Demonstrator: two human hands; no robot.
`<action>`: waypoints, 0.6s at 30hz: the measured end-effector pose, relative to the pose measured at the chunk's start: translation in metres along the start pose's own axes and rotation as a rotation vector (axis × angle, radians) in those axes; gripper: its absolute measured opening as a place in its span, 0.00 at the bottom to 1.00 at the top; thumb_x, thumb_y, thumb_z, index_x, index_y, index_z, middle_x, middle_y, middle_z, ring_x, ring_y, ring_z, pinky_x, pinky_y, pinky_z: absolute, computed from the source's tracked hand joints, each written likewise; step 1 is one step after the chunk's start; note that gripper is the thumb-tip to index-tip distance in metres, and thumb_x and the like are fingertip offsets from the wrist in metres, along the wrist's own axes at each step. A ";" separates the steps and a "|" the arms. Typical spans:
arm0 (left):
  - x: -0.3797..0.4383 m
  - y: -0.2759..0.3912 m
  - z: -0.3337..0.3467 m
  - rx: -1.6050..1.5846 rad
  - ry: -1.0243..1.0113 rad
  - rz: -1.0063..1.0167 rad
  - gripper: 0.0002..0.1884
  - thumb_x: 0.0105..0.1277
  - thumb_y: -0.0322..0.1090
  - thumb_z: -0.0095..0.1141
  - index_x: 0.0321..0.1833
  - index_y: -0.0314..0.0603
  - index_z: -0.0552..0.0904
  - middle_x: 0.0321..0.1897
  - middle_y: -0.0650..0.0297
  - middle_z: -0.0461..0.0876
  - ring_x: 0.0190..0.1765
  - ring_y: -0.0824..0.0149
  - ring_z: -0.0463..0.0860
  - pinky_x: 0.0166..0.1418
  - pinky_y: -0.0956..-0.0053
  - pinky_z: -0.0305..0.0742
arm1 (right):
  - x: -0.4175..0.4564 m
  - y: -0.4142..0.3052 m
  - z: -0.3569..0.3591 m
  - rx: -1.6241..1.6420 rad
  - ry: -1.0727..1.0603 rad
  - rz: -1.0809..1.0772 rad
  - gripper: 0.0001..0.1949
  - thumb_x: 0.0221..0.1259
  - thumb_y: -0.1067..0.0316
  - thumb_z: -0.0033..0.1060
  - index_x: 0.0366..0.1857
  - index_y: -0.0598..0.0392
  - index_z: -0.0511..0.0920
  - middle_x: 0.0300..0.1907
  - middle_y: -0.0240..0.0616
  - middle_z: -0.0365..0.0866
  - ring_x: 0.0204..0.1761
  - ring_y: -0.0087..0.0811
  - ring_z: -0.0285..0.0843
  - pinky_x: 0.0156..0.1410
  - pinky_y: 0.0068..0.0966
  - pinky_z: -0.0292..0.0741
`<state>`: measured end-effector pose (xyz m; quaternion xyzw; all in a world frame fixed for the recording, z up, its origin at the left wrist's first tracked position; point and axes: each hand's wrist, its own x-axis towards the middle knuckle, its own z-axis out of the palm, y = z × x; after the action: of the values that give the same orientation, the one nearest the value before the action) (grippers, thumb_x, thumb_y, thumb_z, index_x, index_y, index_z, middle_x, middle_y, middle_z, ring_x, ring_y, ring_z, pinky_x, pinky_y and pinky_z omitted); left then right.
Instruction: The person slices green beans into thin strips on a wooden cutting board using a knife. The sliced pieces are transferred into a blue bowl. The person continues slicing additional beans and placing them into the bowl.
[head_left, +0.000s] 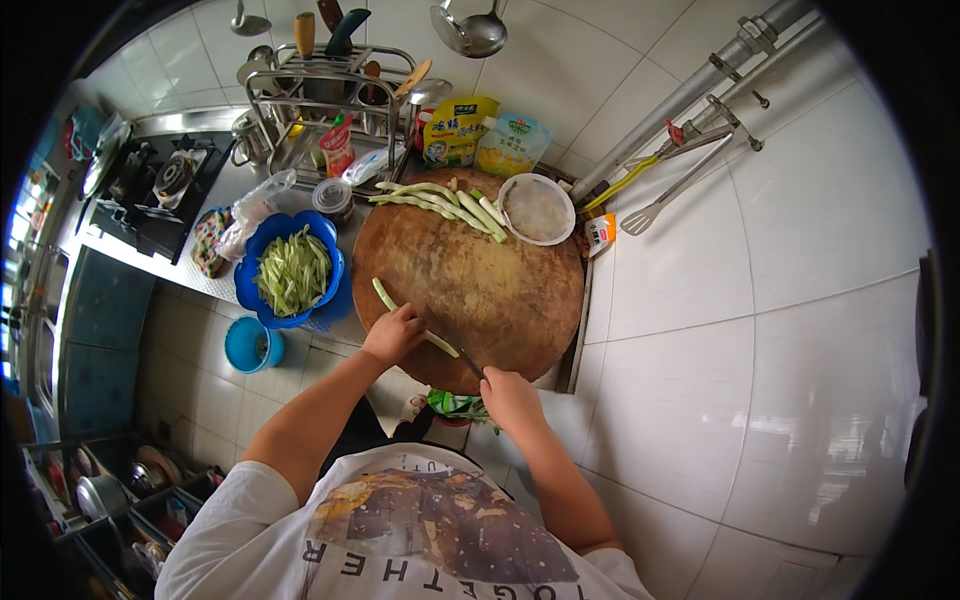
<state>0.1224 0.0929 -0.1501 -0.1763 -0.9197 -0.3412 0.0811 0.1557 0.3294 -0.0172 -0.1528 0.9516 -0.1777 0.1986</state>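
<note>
On a round wooden chopping board, my left hand presses down a long pale green bean pod, its ends showing on both sides of the fingers. My right hand is closed around the handle of a knife, whose dark blade lies close to the pod's near end. Several uncut pods and pieces of scallion lie at the board's far side, beside a white bowl. Left of the board, a blue scalloped basin holds cut green slices.
A steel utensil rack, seasoning pouches and a lidded jar stand behind the board. A gas stove is at the far left. Metal pipes run along the tiled wall at right. A blue bucket stands below the counter.
</note>
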 end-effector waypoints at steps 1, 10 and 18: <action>0.000 0.000 0.001 -0.003 0.012 0.000 0.06 0.56 0.35 0.61 0.33 0.44 0.79 0.36 0.59 0.73 0.39 0.54 0.78 0.41 0.61 0.74 | 0.001 0.000 0.001 -0.008 -0.018 -0.009 0.08 0.61 0.65 0.47 0.30 0.59 0.73 0.27 0.51 0.80 0.33 0.52 0.79 0.39 0.46 0.75; -0.007 0.003 0.008 -0.037 0.104 -0.016 0.05 0.54 0.33 0.61 0.31 0.42 0.79 0.37 0.61 0.74 0.42 0.55 0.76 0.45 0.63 0.72 | 0.006 0.009 0.012 -0.044 -0.089 0.000 0.08 0.62 0.65 0.47 0.31 0.58 0.71 0.25 0.52 0.78 0.32 0.54 0.77 0.37 0.48 0.72; -0.010 0.001 0.012 0.015 0.146 -0.001 0.05 0.55 0.35 0.60 0.31 0.43 0.80 0.37 0.61 0.74 0.43 0.56 0.76 0.46 0.64 0.72 | 0.023 0.014 0.038 -0.082 -0.080 -0.021 0.08 0.63 0.65 0.48 0.31 0.58 0.70 0.24 0.51 0.78 0.30 0.55 0.77 0.35 0.48 0.72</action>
<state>0.1314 0.0993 -0.1611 -0.1497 -0.9140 -0.3464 0.1488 0.1487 0.3226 -0.0626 -0.1779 0.9477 -0.1344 0.2283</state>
